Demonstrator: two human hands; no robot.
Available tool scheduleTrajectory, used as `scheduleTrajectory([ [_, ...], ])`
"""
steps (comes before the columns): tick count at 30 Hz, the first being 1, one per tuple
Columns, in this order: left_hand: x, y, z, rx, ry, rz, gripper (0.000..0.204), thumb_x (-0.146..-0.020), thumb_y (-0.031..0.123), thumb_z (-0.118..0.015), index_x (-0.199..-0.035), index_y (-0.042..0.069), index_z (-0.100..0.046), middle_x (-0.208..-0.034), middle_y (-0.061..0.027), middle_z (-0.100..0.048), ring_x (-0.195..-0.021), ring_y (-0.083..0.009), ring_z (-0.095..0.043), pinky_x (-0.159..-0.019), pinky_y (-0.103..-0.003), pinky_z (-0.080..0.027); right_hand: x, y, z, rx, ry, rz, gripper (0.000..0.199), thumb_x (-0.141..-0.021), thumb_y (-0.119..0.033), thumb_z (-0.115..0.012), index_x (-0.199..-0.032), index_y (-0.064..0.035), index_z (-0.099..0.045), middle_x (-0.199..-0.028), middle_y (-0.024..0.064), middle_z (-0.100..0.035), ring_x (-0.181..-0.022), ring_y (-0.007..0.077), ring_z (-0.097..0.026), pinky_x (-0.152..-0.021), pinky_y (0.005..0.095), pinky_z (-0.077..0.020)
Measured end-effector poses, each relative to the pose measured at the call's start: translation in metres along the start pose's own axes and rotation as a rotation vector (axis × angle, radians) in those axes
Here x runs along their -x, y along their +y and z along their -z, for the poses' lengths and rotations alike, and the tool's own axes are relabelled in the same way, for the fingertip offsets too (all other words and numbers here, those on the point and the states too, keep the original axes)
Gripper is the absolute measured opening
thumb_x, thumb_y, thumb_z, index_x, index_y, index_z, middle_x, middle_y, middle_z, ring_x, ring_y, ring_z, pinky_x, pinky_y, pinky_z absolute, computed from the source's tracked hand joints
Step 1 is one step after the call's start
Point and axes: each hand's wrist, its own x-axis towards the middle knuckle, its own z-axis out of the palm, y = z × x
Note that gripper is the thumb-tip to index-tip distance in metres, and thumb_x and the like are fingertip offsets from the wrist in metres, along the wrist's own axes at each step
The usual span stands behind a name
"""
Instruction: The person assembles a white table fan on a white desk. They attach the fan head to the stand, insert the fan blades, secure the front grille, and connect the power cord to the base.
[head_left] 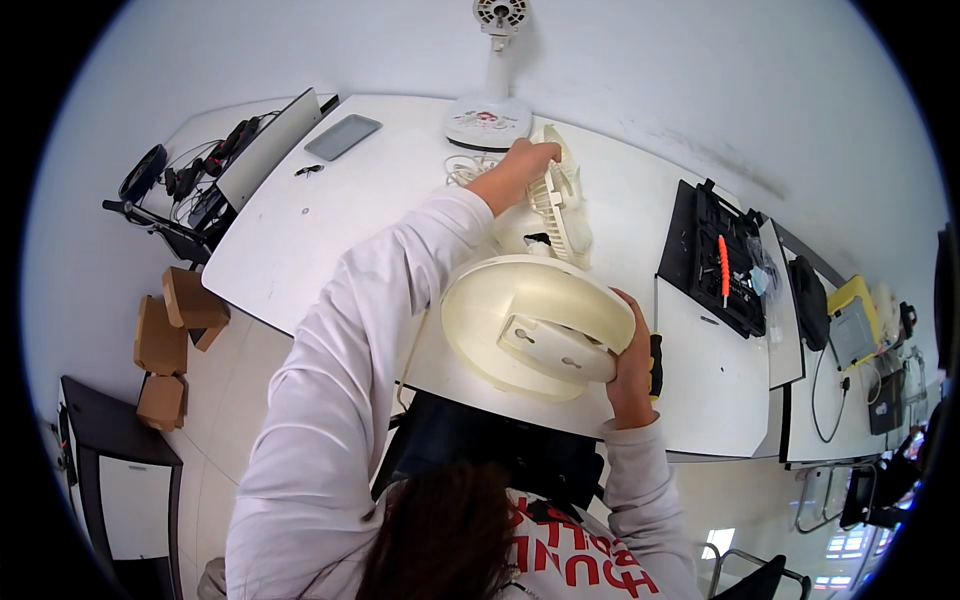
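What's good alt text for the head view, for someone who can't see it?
A person's left hand grips a slatted cream part while the right hand holds a rounded cream base by its edge, at a white table. A screwdriver lies beside the right hand, with an open black tool case farther right.

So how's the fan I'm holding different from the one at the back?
The held fan is tipped, its slotted base facing you; the back fan stands upright. The held fan's base looks plain cream; the back fan's is whiter with a floral print. Your left hand and right hand grip the held fan; neither touches the back fan. Both have rounded bases.
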Motion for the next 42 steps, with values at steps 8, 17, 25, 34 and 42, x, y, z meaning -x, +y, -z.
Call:
scheduleTrajectory([
  [8,0.008,-0.007,0.004,0.390,0.219,-0.117,0.034,-0.092,0.024,-0.049,-0.108,-0.006,-0.051,-0.098,-0.0137,-0.058,-0.081,-0.0238,-0.059,-0.069,-0.037,-0.052,0.034,0.039,0.020,0.365,-0.201,0.176,0.068,-0.073,-0.020,-0.075,-0.130,-0.0029,-0.044,-0.131,0.0114,-0.039,-0.123,0.0265,-0.040,-0.102,0.0346,-0.0340],
  [17,0.088,0.066,0.016,0.488,0.122,-0.369,0.035,-0.099,0.025,-0.039,-0.116,-0.004,-0.050,-0.112,-0.0136,-0.059,-0.097,-0.0208,-0.061,-0.083,-0.035,-0.051,0.050,-0.012,-0.021,0.845,-0.176,0.642,0.065,-0.062,-0.006,-0.080,-0.121,-0.0177,-0.058,-0.129,0.0129,-0.036,-0.121,0.0306,-0.040,-0.089,0.0406,-0.0477],
  [25,0.147,0.081,0.001,0.582,0.050,-0.628,0.040,-0.099,0.030,-0.039,-0.123,-0.001,-0.047,-0.116,-0.0129,-0.058,-0.104,-0.0196,-0.059,-0.086,-0.033,-0.052,0.074,-0.011,-0.026,1.228,-0.039,0.965,0.062,-0.061,-0.004,-0.078,-0.112,-0.0364,-0.063,-0.119,0.0074,-0.040,-0.111,0.0350,-0.041,-0.092,0.0398,-0.0420],
  [34,0.158,0.035,-0.005,0.867,0.072,-0.660,0.042,-0.097,0.033,-0.046,-0.121,-0.001,-0.047,-0.115,-0.0132,-0.057,-0.101,-0.0203,-0.060,-0.086,-0.032,-0.052,0.091,0.003,-0.005,1.435,-0.035,1.049,0.047,-0.071,-0.010,-0.071,-0.110,-0.0364,-0.065,-0.116,0.0031,-0.042,-0.112,0.0301,-0.039,-0.093,0.0355,-0.0418],
  [42,0.178,0.014,-0.003,0.995,0.115,-0.666,0.045,-0.095,0.031,-0.043,-0.129,0.001,-0.046,-0.125,-0.0143,-0.053,-0.113,-0.0260,-0.054,-0.095,-0.039,-0.046,0.099,0.012,0.004,1.429,-0.181,0.925,0.050,-0.073,-0.013,-0.067,-0.119,-0.0304,-0.060,-0.125,-0.0002,-0.043,-0.119,0.0294,-0.038,-0.099,0.0352,-0.0404],
])
